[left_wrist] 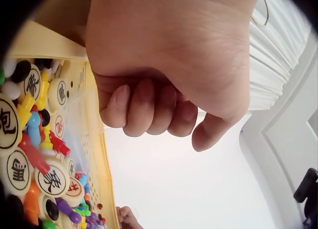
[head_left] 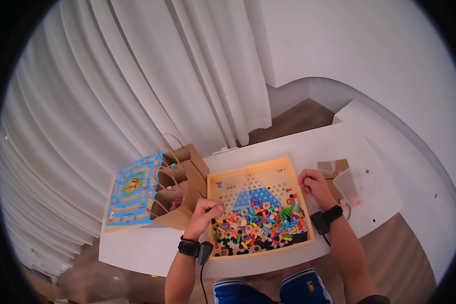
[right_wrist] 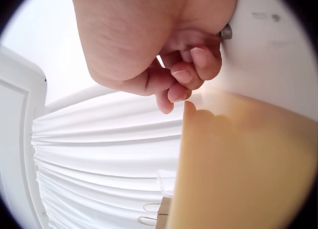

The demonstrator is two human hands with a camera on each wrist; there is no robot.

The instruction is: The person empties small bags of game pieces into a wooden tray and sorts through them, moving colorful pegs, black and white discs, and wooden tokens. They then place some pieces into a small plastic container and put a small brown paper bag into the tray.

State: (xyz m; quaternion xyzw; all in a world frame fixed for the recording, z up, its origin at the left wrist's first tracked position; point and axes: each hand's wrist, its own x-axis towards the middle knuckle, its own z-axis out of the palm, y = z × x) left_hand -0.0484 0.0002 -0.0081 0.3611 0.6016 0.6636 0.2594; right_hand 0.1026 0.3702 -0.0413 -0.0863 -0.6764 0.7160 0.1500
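A shallow wooden tray (head_left: 309,223) holds a heap of mixed game pieces: coloured pegs (head_left: 292,215), round xiangqi discs (left_wrist: 51,177) and black and white pieces. Above the heap, the tray's floor shows small holes and a blue printed triangle (head_left: 268,196). My left hand (head_left: 206,214) is at the tray's left rim, fingers loosely curled toward the palm and thumb free. At the opposite rim, my right hand (head_left: 315,185) hangs with its fingers loosely bent, fingertips close to the rim in the right wrist view. Neither hand shows anything held.
Brown paper bags (head_left: 190,195) with handles stand left of the tray, beside a blue illustrated game board (head_left: 131,188). Right of the tray lie a clear plastic container (head_left: 347,187) and brown cardboard (head_left: 339,166). White curtains (head_left: 187,76) hang behind the white table (head_left: 121,253).
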